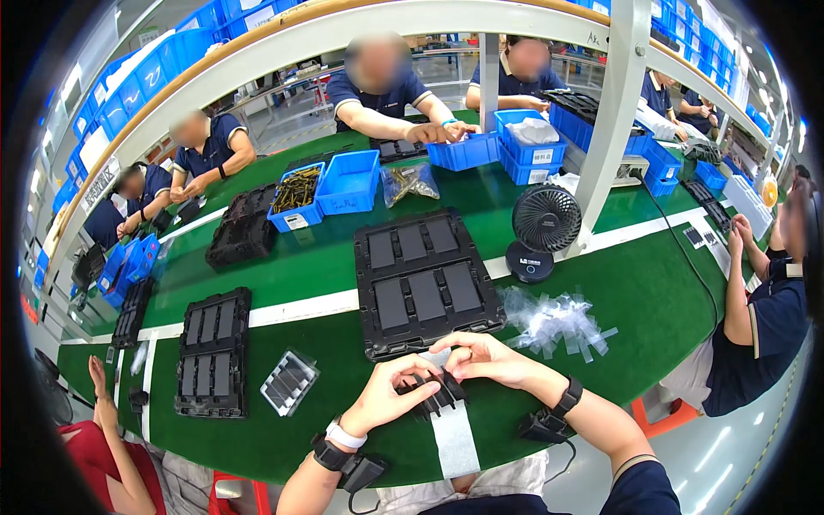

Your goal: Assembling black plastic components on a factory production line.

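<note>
My left hand (388, 395) and my right hand (485, 359) meet over a small black ribbed part (436, 397) near the front edge of the green table (652, 292). Both hands pinch it, the left from the left side, the right from above with fingers curled. The part lies over a white strip (455, 439) on the table. Just beyond my hands sits a black tray (425, 283) with flat dark rectangular pieces in its pockets. To its right lies a heap of clear plastic slips (556, 319).
A second black tray (213, 352) and a small clear pack (289, 381) lie at left. A black desk fan (543, 230) stands beside a white post (614, 129). Blue bins (348, 182) and several seated people ring the table.
</note>
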A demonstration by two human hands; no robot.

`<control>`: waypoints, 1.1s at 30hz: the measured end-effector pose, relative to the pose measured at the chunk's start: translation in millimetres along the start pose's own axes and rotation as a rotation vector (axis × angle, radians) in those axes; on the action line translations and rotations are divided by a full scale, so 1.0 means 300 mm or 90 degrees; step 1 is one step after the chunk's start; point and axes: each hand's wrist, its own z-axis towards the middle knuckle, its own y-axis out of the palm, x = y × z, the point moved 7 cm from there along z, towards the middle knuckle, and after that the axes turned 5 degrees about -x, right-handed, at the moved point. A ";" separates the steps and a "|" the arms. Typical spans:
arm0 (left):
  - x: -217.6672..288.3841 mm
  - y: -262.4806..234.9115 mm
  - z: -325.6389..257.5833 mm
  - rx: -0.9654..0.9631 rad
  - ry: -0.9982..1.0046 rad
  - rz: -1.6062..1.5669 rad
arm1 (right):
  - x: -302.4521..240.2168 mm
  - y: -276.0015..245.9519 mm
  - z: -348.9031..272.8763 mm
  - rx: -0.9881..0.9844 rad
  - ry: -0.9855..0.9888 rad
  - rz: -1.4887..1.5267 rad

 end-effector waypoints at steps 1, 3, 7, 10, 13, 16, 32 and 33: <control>0.004 0.001 -0.001 0.005 0.006 -0.013 | -0.002 0.002 -0.001 0.002 -0.002 0.013; -0.008 -0.004 0.001 0.004 -0.005 -0.012 | -0.003 0.000 -0.001 0.005 -0.009 0.006; -0.021 -0.006 -0.004 -0.009 -0.034 0.000 | 0.000 -0.001 0.002 0.002 -0.009 0.007; -0.010 -0.003 -0.003 -0.009 -0.007 0.005 | 0.000 0.004 0.001 -0.001 -0.009 -0.012; -0.016 -0.003 -0.002 -0.018 -0.010 0.019 | 0.007 0.001 0.002 -0.003 -0.007 -0.009; -0.011 -0.002 -0.001 -0.027 -0.016 0.043 | 0.011 -0.003 0.004 -0.009 -0.001 -0.006; -0.015 -0.005 0.002 0.002 -0.008 -0.006 | 0.004 -0.011 -0.002 0.002 -0.006 -0.027; -0.016 -0.007 0.002 0.002 -0.008 -0.006 | 0.008 -0.012 -0.002 0.000 0.001 -0.030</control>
